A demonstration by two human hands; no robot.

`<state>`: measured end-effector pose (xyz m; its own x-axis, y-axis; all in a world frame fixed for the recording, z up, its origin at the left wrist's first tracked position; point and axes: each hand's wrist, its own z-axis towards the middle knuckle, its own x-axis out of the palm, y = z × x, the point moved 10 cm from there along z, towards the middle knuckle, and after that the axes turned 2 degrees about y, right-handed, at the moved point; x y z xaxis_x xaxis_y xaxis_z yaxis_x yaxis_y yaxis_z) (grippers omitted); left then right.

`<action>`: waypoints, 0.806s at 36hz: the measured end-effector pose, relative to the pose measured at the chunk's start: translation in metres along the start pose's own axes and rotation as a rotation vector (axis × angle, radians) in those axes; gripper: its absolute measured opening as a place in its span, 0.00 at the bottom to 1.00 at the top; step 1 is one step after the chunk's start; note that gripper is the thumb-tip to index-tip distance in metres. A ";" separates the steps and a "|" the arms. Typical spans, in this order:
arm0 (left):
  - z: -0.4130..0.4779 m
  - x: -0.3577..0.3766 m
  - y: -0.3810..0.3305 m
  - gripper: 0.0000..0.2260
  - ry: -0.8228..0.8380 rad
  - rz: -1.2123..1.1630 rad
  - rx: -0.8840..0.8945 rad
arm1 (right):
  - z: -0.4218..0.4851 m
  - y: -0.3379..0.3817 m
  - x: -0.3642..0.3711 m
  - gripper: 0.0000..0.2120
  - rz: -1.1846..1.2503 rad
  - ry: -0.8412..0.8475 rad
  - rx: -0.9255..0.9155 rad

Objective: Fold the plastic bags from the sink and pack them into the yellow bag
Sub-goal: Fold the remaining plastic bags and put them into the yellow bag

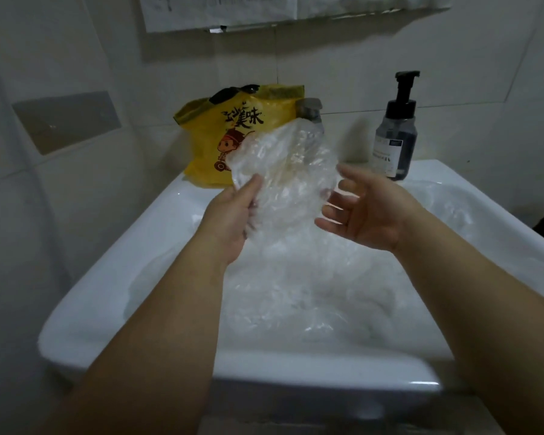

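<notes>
My left hand (pixel 233 219) grips a crumpled clear plastic bag (pixel 285 171) by its left edge and holds it up above the white sink (pixel 157 233). My right hand (pixel 363 208) hovers just right of the bag, palm turned toward it, fingers spread and relaxed; its fingertips are at the bag's edge. More clear plastic bags (pixel 311 296) lie heaped in the sink basin below. The yellow bag (pixel 230 133), printed with black characters and a cartoon figure, stands upright on the sink's back left corner against the wall, partly hidden behind the raised bag.
A metal faucet (pixel 310 109) rises behind the raised bag. A dark pump soap bottle (pixel 396 136) stands on the sink's back right rim. Tiled walls close in at the left and back, and a paper sheet (pixel 217 11) hangs above.
</notes>
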<state>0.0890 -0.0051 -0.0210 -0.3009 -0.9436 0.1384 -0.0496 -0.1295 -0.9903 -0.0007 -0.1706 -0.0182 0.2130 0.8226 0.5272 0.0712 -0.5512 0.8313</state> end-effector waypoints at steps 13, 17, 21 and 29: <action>-0.032 0.022 0.026 0.16 0.286 0.155 -0.128 | -0.017 -0.015 -0.012 0.07 -0.123 -0.112 0.012; -0.034 0.009 0.017 0.16 0.156 0.044 -0.087 | -0.023 -0.016 -0.007 0.07 -0.076 -0.100 -0.036; -0.034 0.008 0.019 0.18 0.161 -0.060 -0.122 | -0.027 -0.020 -0.027 0.06 -0.025 -0.183 -0.002; -0.037 -0.007 0.012 0.13 0.016 -0.136 -0.043 | -0.038 -0.002 -0.039 0.22 -0.008 -0.266 -0.222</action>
<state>0.0554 0.0109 -0.0336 -0.3042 -0.9131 0.2716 -0.1315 -0.2421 -0.9613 -0.0461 -0.1961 -0.0337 0.4617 0.7457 0.4803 -0.1338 -0.4767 0.8688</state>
